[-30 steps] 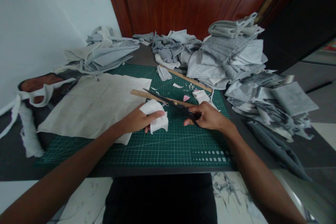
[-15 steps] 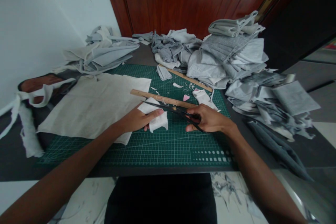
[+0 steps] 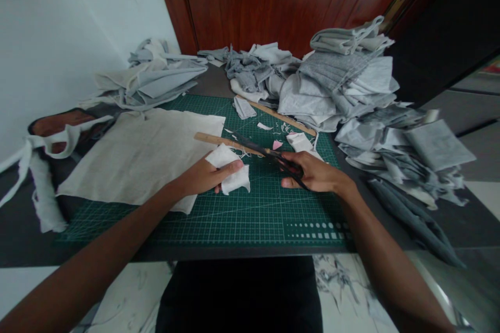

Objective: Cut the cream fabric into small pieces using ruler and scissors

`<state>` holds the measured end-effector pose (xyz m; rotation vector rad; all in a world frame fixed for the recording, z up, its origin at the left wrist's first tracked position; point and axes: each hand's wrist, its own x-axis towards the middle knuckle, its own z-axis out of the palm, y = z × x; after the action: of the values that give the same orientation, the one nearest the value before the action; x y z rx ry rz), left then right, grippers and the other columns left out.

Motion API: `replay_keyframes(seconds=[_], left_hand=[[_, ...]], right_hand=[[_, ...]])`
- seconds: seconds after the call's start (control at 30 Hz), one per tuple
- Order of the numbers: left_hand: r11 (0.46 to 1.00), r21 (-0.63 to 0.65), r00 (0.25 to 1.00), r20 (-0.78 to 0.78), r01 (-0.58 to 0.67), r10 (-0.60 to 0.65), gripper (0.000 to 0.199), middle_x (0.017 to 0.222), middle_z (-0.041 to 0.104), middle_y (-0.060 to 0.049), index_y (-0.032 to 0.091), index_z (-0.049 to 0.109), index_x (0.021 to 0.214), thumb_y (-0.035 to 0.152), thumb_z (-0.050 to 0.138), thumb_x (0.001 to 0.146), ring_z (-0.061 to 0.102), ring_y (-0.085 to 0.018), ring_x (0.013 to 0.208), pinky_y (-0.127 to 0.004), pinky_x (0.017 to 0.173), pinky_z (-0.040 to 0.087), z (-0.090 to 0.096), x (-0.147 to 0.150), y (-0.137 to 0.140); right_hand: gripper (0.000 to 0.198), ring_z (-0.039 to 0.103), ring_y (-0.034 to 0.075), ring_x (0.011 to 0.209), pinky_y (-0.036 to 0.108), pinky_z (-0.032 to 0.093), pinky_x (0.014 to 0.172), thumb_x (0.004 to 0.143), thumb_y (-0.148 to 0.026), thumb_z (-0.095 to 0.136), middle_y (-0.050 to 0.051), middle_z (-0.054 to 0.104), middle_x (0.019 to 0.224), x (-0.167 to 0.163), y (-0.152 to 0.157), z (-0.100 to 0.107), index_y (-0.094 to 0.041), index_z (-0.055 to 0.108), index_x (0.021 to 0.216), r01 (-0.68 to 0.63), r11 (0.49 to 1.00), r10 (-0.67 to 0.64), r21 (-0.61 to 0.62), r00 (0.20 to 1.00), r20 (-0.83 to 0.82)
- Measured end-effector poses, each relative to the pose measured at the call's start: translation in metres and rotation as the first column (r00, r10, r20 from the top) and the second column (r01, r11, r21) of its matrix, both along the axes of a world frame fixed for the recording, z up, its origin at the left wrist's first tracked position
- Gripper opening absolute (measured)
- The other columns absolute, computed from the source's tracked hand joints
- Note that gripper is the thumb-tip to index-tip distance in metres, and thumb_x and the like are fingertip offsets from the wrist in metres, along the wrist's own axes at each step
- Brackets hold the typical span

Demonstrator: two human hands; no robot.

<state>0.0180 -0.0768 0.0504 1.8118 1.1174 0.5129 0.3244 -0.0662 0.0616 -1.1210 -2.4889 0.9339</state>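
A small piece of white cloth (image 3: pixel 235 179) is pinched in my left hand (image 3: pixel 203 175), thumb on top, above the cutting mat. My right hand (image 3: pixel 314 171) grips black scissors (image 3: pixel 269 153) by the handles. Their blades point left, a little beyond the cloth and apart from it. Under the blades lies a wooden ruler (image 3: pixel 209 138), partly hidden by them. A large cream cloth (image 3: pixel 152 158) spreads flat to the left, its right edge beneath my left hand. Just behind my right hand rests another white scrap (image 3: pixel 300 142).
The green cutting mat (image 3: pixel 234 223) covers the middle of the dark table. Grey cloth piles stand at the back right (image 3: pixel 339 78), right side (image 3: pixel 406 140) and back left (image 3: pixel 152 80). A second ruler (image 3: pixel 289 117), a pink scrap (image 3: pixel 277 144) and thread bits lie on the mat.
The scissors have moved off the cloth, slightly away and to the right, with my right hand. My left hand holds the cloth in nearly the same spot.
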Motion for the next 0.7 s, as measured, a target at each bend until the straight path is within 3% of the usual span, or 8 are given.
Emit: replay_keyframes(seconds=[0.17,0.27,0.37,0.5,0.7], left_hand=[[0.999,0.036,1.0,0.019,0.009,-0.009,0.036,0.062,0.061,0.002,0.021,0.063,0.092,0.057,0.059,0.093,0.06,-0.016,0.055,-0.024,0.047,0.046,-0.005,-0.003,0.002],[0.999,0.048,1.0,0.014,0.012,-0.013,0.036,0.066,0.063,0.0,0.021,0.064,0.088,0.058,0.062,0.091,0.064,-0.018,0.065,-0.025,0.053,0.05,-0.004,-0.003,0.001],[0.999,0.028,0.999,0.013,0.036,-0.037,0.038,0.066,0.062,-0.001,0.021,0.062,0.081,0.057,0.06,0.092,0.063,-0.018,0.064,-0.026,0.052,0.05,-0.001,-0.002,0.0],[0.997,0.003,0.997,0.007,0.075,-0.075,0.038,0.065,0.062,-0.002,0.02,0.06,0.078,0.054,0.058,0.094,0.06,-0.017,0.059,-0.026,0.051,0.049,-0.002,-0.002,0.0],[0.991,0.072,0.992,0.057,0.112,-0.116,0.038,0.066,0.062,-0.002,0.019,0.06,0.08,0.052,0.056,0.098,0.061,-0.016,0.062,-0.024,0.054,0.052,-0.01,-0.004,0.002]], right_hand=[[0.046,0.048,0.014,0.067,0.026,0.036,0.061,0.084,-0.061,0.077,0.0,0.061,0.081,-0.007,-0.001,-0.006,-0.018,0.064,0.092,-0.077,0.997,0.077,-0.004,0.997,0.007],[0.049,0.04,0.011,0.059,0.026,0.03,0.057,0.086,-0.063,0.074,-0.004,0.051,0.065,-0.009,-0.001,-0.01,-0.018,0.059,0.073,-0.081,0.996,0.081,0.029,0.997,-0.013],[0.056,0.034,0.01,0.054,0.027,0.025,0.055,0.088,-0.066,0.07,-0.006,0.04,0.057,-0.008,0.0,-0.011,-0.019,0.053,0.064,-0.026,0.999,0.028,0.026,0.997,-0.069],[0.054,0.04,0.011,0.057,0.026,0.027,0.054,0.085,-0.068,0.071,-0.004,0.047,0.064,-0.003,0.0,-0.006,-0.018,0.057,0.073,0.044,0.999,-0.045,-0.01,0.995,-0.086],[0.052,0.05,0.015,0.067,0.027,0.038,0.061,0.086,-0.065,0.069,0.001,0.06,0.083,0.0,0.0,0.002,-0.015,0.065,0.102,-0.022,0.998,0.022,-0.063,1.0,0.004]])
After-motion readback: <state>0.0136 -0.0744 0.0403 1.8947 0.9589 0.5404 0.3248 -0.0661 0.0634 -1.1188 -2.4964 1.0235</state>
